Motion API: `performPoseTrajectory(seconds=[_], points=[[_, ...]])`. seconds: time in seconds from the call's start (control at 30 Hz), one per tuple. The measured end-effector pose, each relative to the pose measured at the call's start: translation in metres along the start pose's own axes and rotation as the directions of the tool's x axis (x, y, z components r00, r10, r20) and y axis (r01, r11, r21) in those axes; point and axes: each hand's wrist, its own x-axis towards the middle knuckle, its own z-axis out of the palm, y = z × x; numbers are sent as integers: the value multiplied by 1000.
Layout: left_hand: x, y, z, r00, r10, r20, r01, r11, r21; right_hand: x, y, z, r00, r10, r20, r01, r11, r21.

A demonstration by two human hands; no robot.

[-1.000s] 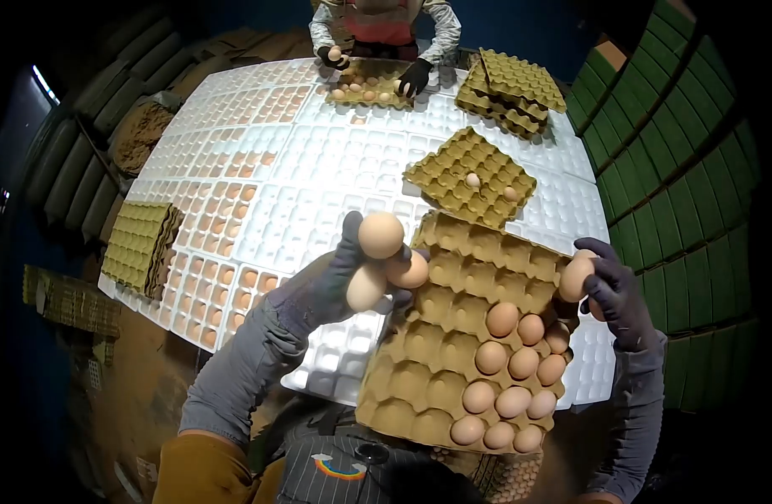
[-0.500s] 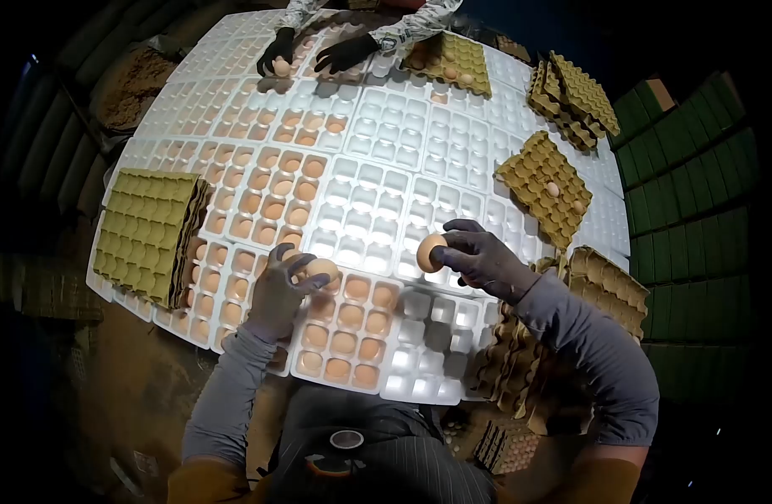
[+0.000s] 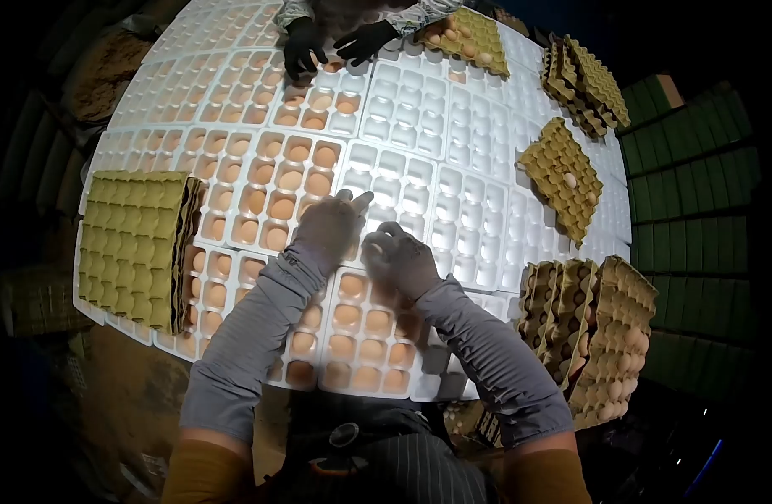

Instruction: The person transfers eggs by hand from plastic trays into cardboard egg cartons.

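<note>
My left hand [image 3: 329, 231], in a grey glove, reaches over the near left corner of a white egg tray [image 3: 386, 197] with many bare cups. Its fingers are bent together, and whatever lies under them is hidden. Close beside it on the right, my right hand [image 3: 399, 262] is curled down over the same tray's near edge; its fingertips and anything in them are out of sight. Directly below my hands a white tray holds brown eggs [image 3: 346, 315] in its cups. Another tray of eggs [image 3: 290, 181] lies left of my left hand.
Stacked yellowish pulp trays [image 3: 132, 248] stand at the left. Upright pulp trays with eggs [image 3: 625, 361] are at the right, and a loose pulp tray [image 3: 562, 181] lies behind them. Across the table, a co-worker's black-gloved hands [image 3: 365, 42] work over trays. Green stacks [image 3: 688, 202] line the right.
Both my hands have moved inward and forward from holding one visible egg each to low over the white tray; those eggs no longer show. The view has shifted slightly. The co-worker's hands have moved too.
</note>
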Motion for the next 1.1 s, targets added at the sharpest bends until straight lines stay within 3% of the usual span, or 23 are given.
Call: performPoseTrajectory(seconds=[0.03, 0.07, 0.1, 0.2, 0.23, 0.27, 0.33, 0.37, 0.4, 0.43, 0.5, 0.57, 0.6, 0.63, 0.67, 0.73, 0.8, 0.83, 0.87, 0.93, 1.0, 1.07, 1.1], points=[[5, 3, -3, 999, 11, 38, -12, 1000, 21, 9, 10, 7, 957, -78, -281, 84, 996, 10], [8, 8, -5, 996, 23, 81, -26, 999, 40, 15, 22, 13, 831, -138, -539, 163, 987, -1], [11, 15, -11, 987, 6, 163, -31, 988, 151, 22, 27, 13, 774, -175, -609, 177, 983, -56], [22, 10, 11, 1000, 10, 15, -10, 1000, -10, 27, 38, 18, 769, -23, -639, 170, 971, 170], [24, 17, 19, 995, -29, -101, 9, 982, -190, 23, 40, 21, 764, -13, -645, 163, 971, 173], [25, 25, 27, 982, -17, -188, -54, 930, -364, 14, 42, 27, 718, 111, -687, 207, 908, 363], [32, 34, 46, 951, 97, -295, -201, 916, -348, -19, 35, 37, 697, 309, -647, 264, 729, 632], [36, 33, 62, 947, 140, -290, -196, 965, -175, -39, 28, 44, 720, 317, -617, 286, 675, 680], [38, 30, 76, 942, 187, -280, -194, 981, 3, -66, 22, 46, 769, 264, -582, 282, 677, 679], [38, 30, 81, 974, 138, -180, -132, 990, 44, -92, 16, 53, 821, 280, -498, 273, 574, 772], [36, 20, 94, 959, 188, -211, -167, 980, 113, -151, 8, 56, 937, 259, -233, 109, 416, 903], [37, 24, 89, 953, 190, -236, -162, 978, 132, -204, 4, 38, 964, 89, -252, 154, 587, 795], [41, 26, 94, 971, 105, -217, -70, 984, 166, -227, 7, 39, 947, -1, -322, 234, 686, 689], [43, 48, 81, 981, 32, -191, 3, 984, 179, -254, 3, 18, 919, -100, -381, 349, 654, 672], [44, 81, 64, 963, 84, -255, -27, 976, 217, -283, 0, -5, 920, -136, -368, 384, 501, 776], [49, 154, 37, 907, 264, -327, -282, 960, -7, -327, 20, -7, 909, -148, -390, 415, 227, 881], [32, 252, 9, 791, 444, -421, -570, 785, -242, -383, 32, -77, 820, -231, -524, 466, 800, 377], [19, 298, -3, 791, 501, -351, -607, 711, -355, -407, 45, -98, 756, -186, -627, 402, 889, 220], [8, 339, -9, 778, 560, -283, -623, 631, -463, -429, 61, -117, 671, -163, -723, 307, 949, 71], [-3, 402, -5, 683, 700, -207, -715, 585, -383, -460, 117, -157, 627, -40, -778, 55, 998, -7], [-7, 453, 15, 677, 719, -157, -730, 628, -271, -467, 164, -193, 590, 217, -778, -183, 974, 132], [-2, 488, 40, 668, 734, -124, -743, 649, -163, -461, 217, -222, 749, -2, -662, -127, 981, -147], [0, 496, 50, 657, 749, -81, -752, 644, -141, -454, 247, -218, 795, 15, -606, -234, 930, -283]])
